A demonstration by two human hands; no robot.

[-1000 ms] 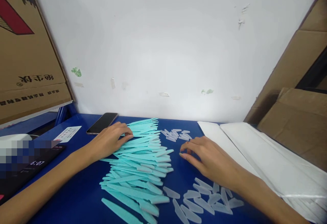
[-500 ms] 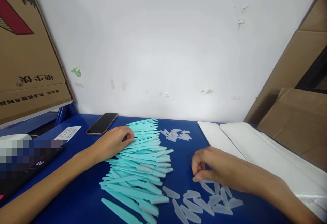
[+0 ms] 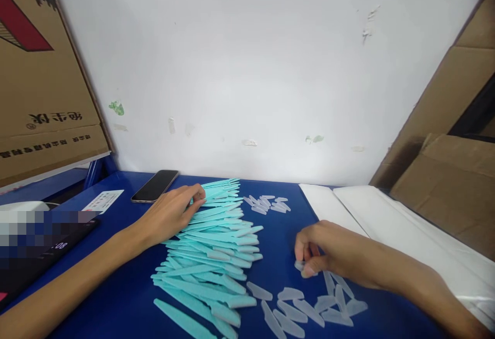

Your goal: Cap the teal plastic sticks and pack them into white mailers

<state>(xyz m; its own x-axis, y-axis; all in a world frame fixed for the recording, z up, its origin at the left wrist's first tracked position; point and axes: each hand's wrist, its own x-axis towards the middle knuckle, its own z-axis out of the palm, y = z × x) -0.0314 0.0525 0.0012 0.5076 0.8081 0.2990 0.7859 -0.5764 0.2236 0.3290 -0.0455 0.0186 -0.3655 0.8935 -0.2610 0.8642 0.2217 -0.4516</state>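
Many turquoise blade-shaped pieces (image 3: 209, 287) lie in a long overlapping row on the blue table, most with a pale cover at the right end. Over the row's upper left side is my left hand (image 3: 174, 212), thumb and fingers pinched at a turquoise piece. My right hand (image 3: 320, 248) pinches a small translucent cover (image 3: 299, 265) between thumb and fingers, above the lower loose pile. That pile of translucent covers (image 3: 291, 311) spreads right of the row. A smaller group of covers (image 3: 261, 204) lies near the row's far end.
A phone (image 3: 155, 186) and a printed card (image 3: 103, 201) lie at the back left of the table (image 3: 270, 251). White flat packages (image 3: 371, 207) lie along the right. Cardboard boxes (image 3: 46, 86) stand on both sides, before a white wall.
My left hand has shifted slightly up and right along the row. My right hand has lifted a translucent cover from the lower pile and moved slightly right.
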